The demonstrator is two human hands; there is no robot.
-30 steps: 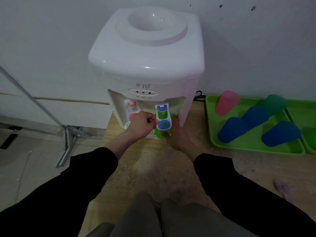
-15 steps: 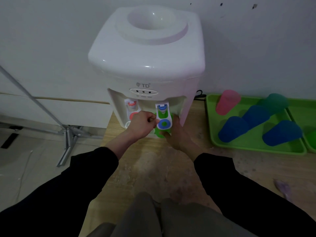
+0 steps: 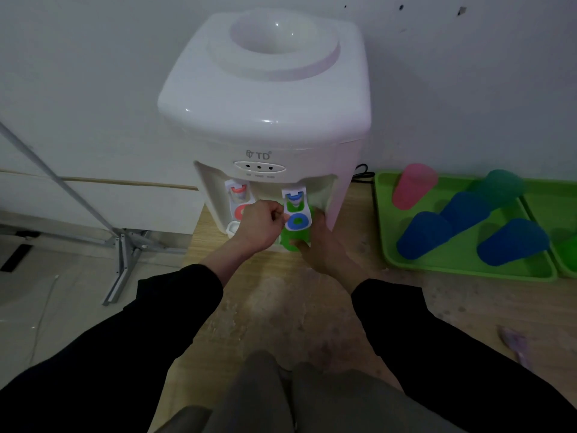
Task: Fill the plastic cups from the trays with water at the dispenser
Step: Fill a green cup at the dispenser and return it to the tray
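Wood surface (image 3: 281, 307): our left hand (image 3: 260, 228) pinches the blue tap (image 3: 298, 220); our right hand (image 3: 324, 250) grips the cup (image 3: 289, 239), upright, directly beneath.

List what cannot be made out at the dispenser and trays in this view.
- Water level in the green cup: head view, hidden by the blue tap and the right hand holding the cup.
- Whether water runs: head view, the spout is hidden behind the tap, which the left hand pinches.
- Labels under the dispenser lights: head view, too small.
- Second tray: head view, cut off by the right edge.
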